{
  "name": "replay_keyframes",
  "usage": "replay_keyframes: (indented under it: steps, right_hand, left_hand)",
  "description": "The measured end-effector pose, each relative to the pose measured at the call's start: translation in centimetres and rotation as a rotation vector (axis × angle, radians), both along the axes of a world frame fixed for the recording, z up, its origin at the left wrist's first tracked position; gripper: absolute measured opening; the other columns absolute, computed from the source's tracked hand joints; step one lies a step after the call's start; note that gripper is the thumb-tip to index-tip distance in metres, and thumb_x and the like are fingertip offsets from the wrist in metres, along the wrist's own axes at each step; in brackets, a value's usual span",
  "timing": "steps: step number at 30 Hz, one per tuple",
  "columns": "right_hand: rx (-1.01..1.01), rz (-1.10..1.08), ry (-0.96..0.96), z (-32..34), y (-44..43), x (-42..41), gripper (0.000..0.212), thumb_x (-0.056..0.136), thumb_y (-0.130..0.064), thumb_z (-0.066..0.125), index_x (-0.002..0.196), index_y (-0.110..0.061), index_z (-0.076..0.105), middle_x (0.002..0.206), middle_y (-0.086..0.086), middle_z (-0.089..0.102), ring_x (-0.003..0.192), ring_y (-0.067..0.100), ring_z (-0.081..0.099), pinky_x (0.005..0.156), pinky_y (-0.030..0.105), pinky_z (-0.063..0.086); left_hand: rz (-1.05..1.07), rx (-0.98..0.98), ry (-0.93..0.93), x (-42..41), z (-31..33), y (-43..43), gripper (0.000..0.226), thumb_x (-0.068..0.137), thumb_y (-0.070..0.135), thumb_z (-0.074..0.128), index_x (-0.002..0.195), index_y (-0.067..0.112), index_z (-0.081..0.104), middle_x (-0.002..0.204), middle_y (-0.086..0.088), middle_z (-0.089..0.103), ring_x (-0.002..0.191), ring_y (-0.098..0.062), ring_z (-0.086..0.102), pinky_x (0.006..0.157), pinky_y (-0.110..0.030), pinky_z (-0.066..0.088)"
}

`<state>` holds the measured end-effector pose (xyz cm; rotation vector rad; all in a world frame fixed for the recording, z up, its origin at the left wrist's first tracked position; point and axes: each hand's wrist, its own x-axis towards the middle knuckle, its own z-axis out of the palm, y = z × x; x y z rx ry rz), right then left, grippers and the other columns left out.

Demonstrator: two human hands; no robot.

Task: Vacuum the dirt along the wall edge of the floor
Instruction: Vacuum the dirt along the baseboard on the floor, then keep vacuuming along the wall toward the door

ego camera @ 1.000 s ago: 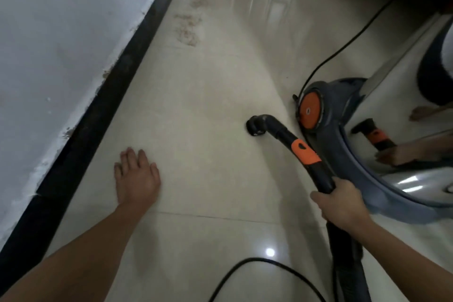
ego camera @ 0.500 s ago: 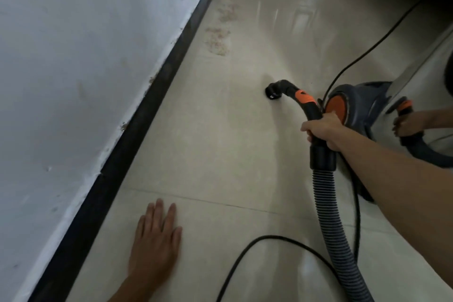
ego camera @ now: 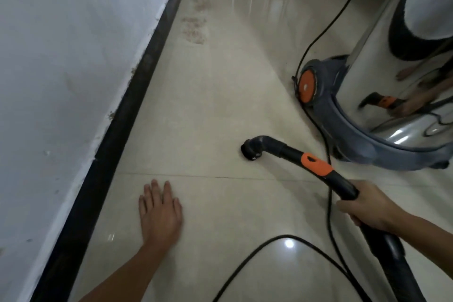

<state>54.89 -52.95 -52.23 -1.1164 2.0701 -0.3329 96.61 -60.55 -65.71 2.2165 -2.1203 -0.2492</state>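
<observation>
My left hand lies flat on the floor, fingers straight; my right hand grips the vacuum pipe; the pipe's round mouth touches the floor; the dirt lies well ahead, beside the black strip under the wall; the shiny vacuum stands on my right.
</observation>
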Motion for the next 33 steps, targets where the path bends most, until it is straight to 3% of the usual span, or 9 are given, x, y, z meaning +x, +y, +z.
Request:
replay_keyframes:
  steps: [7, 11, 15, 17, 19, 22, 25, 29, 33]
  right_hand:
    - [-0.036, 0.226, -0.005, 0.5, -1.2, 4.7, 0.017, 0.07, -0.015, 0.069, 0.075, -0.01, 0.053, 0.059, 0.0, 0.056, 0.046, 0.011, 0.052, 0.049, 0.031, 0.045]
    - [-0.101, 0.297, 0.066, 1.7, -4.6, 7.7, 0.021, 0.072, -0.029, 0.066, 0.082, -0.017, 0.052, 0.073, 0.004, 0.062, 0.057, 0.021, 0.06, 0.054, 0.037, 0.05]
    - [-0.187, 0.471, 0.22, 2.8, -8.3, 10.2, 0.026, 0.076, -0.034, 0.062, 0.093, -0.02, 0.048, 0.078, 0.0, 0.055, 0.068, 0.024, 0.056, 0.059, 0.032, 0.042]
    - [-0.193, 0.561, 0.27, 2.9, -9.7, 11.1, 0.029, 0.079, -0.034, 0.061, 0.099, -0.02, 0.046, 0.083, 0.001, 0.053, 0.071, 0.025, 0.053, 0.06, 0.032, 0.039]
    - [-0.2, 0.625, 0.288, 2.5, -10.6, 11.5, 0.03, 0.081, -0.035, 0.06, 0.101, -0.02, 0.043, 0.085, 0.002, 0.052, 0.072, 0.025, 0.051, 0.062, 0.032, 0.037]
    - [-0.195, 0.648, 0.282, 2.0, -11.8, 10.2, 0.033, 0.081, -0.036, 0.06, 0.104, -0.018, 0.044, 0.086, 0.002, 0.053, 0.073, 0.026, 0.051, 0.063, 0.032, 0.037]
    - [-0.137, 0.676, 0.256, 3.4, -12.6, 7.7, 0.04, 0.08, -0.04, 0.063, 0.109, -0.018, 0.046, 0.091, 0.004, 0.06, 0.078, 0.028, 0.057, 0.064, 0.034, 0.043]
    - [-0.028, 0.701, 0.235, 8.0, -11.4, 4.7, 0.047, 0.075, -0.054, 0.066, 0.102, -0.021, 0.049, 0.086, 0.001, 0.061, 0.078, 0.027, 0.06, 0.065, 0.033, 0.044]
    - [0.1, 0.599, 0.109, 14.3, -7.9, 2.4, 0.059, 0.069, -0.072, 0.063, 0.109, -0.029, 0.053, 0.086, -0.006, 0.067, 0.079, 0.017, 0.062, 0.066, 0.031, 0.044]
  left_hand:
    - [0.12, 0.011, 0.381, -1.2, 3.0, -2.6, 0.03, 0.081, -0.005, 0.059, 0.109, -0.002, 0.067, 0.096, -0.019, 0.064, 0.088, -0.035, 0.059, 0.077, -0.039, 0.05]
    - [0.482, 0.177, 0.808, -4.8, 7.5, -5.3, 0.016, 0.089, 0.014, 0.065, 0.09, -0.001, 0.071, 0.062, -0.007, 0.069, 0.064, -0.026, 0.063, 0.069, -0.032, 0.053]
    - [0.621, 0.486, 1.304, -9.2, 12.4, -8.8, 0.055, 0.103, 0.049, 0.031, 0.099, 0.005, 0.064, 0.087, -0.013, 0.073, 0.082, -0.025, 0.067, 0.081, -0.036, 0.045]
    - [0.657, 0.543, 1.536, -10.6, 13.6, -11.1, 0.059, 0.099, 0.06, 0.03, 0.11, 0.008, 0.057, 0.101, -0.014, 0.07, 0.095, -0.028, 0.066, 0.095, -0.046, 0.043]
    - [0.741, 0.53, 1.669, -11.9, 14.4, -13.3, 0.05, 0.098, 0.056, 0.041, 0.118, 0.011, 0.051, 0.102, -0.016, 0.064, 0.092, -0.03, 0.063, 0.089, -0.051, 0.047]
    - [0.873, 0.543, 1.711, -14.0, 14.8, -15.6, 0.049, 0.1, 0.043, 0.047, 0.134, 0.007, 0.045, 0.119, -0.02, 0.06, 0.093, -0.035, 0.062, 0.07, -0.05, 0.047]
    - [0.992, 0.499, 1.759, -16.9, 15.7, -16.7, 0.056, 0.1, 0.043, 0.047, 0.141, 0.007, 0.037, 0.134, -0.022, 0.052, 0.112, -0.04, 0.057, 0.074, -0.051, 0.047]
    - [1.053, 0.355, 1.729, -21.5, 20.5, -16.2, 0.039, 0.099, 0.047, 0.047, 0.115, 0.013, 0.04, 0.092, -0.021, 0.057, 0.071, -0.034, 0.06, 0.058, -0.046, 0.05]
    - [1.073, 0.273, 1.559, -24.6, 27.2, -14.9, 0.048, 0.095, 0.051, 0.051, 0.105, 0.003, 0.048, 0.069, -0.014, 0.052, 0.04, -0.024, 0.052, 0.047, -0.032, 0.046]
